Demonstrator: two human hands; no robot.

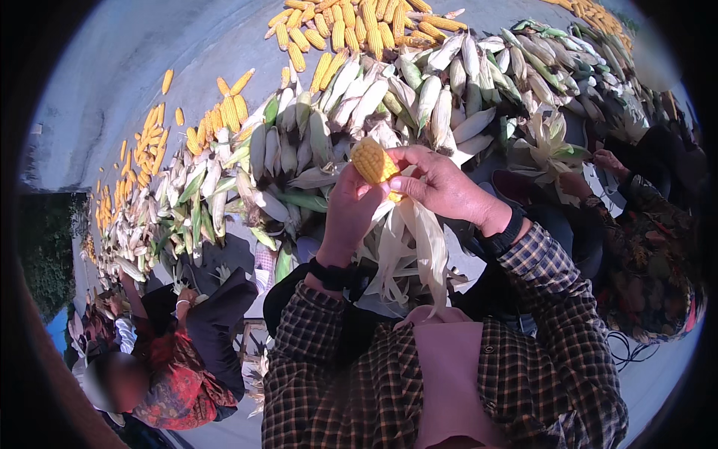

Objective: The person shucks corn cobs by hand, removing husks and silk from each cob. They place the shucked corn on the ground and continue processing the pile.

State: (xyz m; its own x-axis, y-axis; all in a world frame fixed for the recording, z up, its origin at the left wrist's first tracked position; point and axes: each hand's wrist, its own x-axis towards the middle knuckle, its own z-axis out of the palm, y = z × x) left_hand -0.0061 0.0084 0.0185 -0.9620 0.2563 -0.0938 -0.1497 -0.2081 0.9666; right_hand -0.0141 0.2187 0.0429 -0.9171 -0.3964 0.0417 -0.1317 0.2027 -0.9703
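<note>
An ear of corn [371,161] with bare yellow kernels is held up between both hands, its pale husk [418,236] peeled back and hanging below. My left hand [352,205] grips the ear from the left, thumb and fingers near its lower part. My right hand [443,182] grips it from the right, with the thumb at the base of the kernels, by the husk. Just beyond the hands lies a long heap of unhusked corn ears [320,134], some green, most pale and dry.
Husked yellow ears [364,25] are piled on the concrete beyond the heap, with smaller groups [148,140] at left. A person in red patterned clothing [179,381] sits at left. Another person [645,264] at right has hands by an opened husk [547,143].
</note>
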